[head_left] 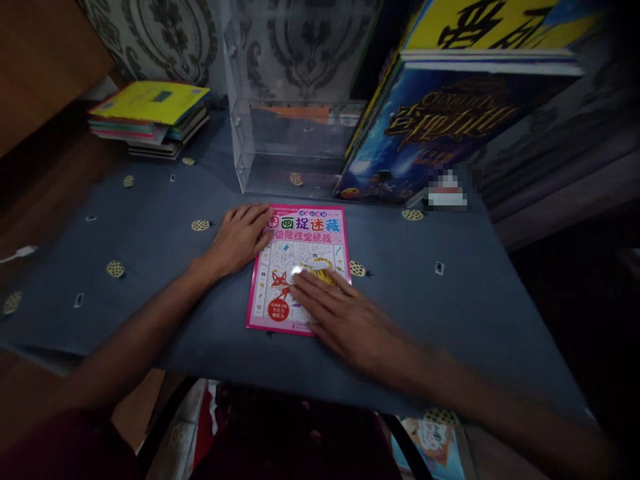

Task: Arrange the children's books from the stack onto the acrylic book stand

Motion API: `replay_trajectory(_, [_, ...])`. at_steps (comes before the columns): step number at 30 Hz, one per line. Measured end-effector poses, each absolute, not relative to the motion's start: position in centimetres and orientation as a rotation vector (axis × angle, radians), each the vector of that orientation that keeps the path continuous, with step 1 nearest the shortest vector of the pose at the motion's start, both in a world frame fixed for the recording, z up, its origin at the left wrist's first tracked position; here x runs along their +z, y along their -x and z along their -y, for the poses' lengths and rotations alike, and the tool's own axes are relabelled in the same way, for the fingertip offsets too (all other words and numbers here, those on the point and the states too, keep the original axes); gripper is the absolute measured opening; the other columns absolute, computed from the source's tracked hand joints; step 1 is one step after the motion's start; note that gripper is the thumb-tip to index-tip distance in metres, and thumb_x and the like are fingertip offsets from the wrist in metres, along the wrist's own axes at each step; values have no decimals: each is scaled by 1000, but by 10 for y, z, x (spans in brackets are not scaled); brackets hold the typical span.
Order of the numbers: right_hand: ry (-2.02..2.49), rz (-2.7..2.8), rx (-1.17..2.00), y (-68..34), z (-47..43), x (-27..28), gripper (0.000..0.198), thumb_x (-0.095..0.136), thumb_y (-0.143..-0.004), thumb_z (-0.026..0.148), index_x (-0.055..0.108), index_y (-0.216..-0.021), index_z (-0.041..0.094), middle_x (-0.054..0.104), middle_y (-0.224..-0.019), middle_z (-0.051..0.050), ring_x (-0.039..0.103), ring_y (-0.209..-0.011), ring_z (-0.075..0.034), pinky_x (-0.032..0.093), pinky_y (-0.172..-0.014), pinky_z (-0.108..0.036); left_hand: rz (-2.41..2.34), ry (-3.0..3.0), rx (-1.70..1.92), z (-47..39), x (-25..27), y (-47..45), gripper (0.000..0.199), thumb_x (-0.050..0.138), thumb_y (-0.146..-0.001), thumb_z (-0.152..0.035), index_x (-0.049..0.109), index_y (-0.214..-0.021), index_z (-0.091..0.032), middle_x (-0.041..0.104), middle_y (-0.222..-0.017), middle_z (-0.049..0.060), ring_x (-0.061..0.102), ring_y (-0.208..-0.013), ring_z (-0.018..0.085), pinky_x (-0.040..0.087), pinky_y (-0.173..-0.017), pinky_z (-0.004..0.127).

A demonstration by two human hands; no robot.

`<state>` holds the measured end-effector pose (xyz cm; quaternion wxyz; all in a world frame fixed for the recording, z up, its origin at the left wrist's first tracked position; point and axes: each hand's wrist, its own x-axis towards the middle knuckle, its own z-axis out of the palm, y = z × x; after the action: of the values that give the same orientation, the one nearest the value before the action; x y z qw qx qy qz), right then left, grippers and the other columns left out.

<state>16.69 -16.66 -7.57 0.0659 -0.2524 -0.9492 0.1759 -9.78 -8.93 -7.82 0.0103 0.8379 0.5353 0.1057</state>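
A pink-bordered children's picture book (287,257) lies closed on the grey-blue tablecloth (165,193), its cover up, with a red fox and a yellow striped tiger printed on it. My left hand (245,235) rests at the book's upper left edge, fingers stretched over the corner and nothing gripped. Flat across the lower right of the cover lies my right hand (345,313), fingers extended and slightly blurred. It hides part of the tiger and the book's lower right edge.
Behind the book stands a clear acrylic rack (295,160) holding upright books (425,127) at its right side. A stack of thin books (155,113) with a yellow one on top sits at the back left. Below the table's front edge, another book (435,447) shows at lower right.
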Motion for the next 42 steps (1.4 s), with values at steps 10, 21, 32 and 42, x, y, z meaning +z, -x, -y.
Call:
replay_trajectory(10, [442,2894,769,-109,150,-60,63,48,-102,48,40,-152,9,35,-161,-15,28,-151,-22,19,-127,-44,-1679,-2640,347,89,-78,99,45,42,-102,-33,54,-141,-14,55,-148,15,50,-134,31,40,-106,48])
replay_trajectory(21, [1001,2706,530,-159,67,-83,65,36,-104,51,35,-155,11,30,-163,-18,21,-154,-27,22,-125,-54,-1657,-2649,431,88,-86,100,44,41,-102,-33,54,-141,-15,56,-146,16,51,-133,31,43,-106,50])
replay_trajectory(32, [1130,2635,363,-203,133,-96,91,49,-93,69,21,-161,17,23,-165,-22,18,-153,-37,25,-120,-64,-1732,-2538,501,89,-93,101,44,43,-101,-36,55,-140,-20,54,-149,15,45,-142,30,40,-113,54])
replay_trajectory(42, [1125,2694,536,-205,141,-86,114,58,-79,81,24,-159,8,12,-165,-27,9,-154,-42,19,-122,-65,-1385,-1790,937,89,-84,103,56,49,-95,-35,39,-148,-20,48,-154,14,45,-144,26,36,-119,49])
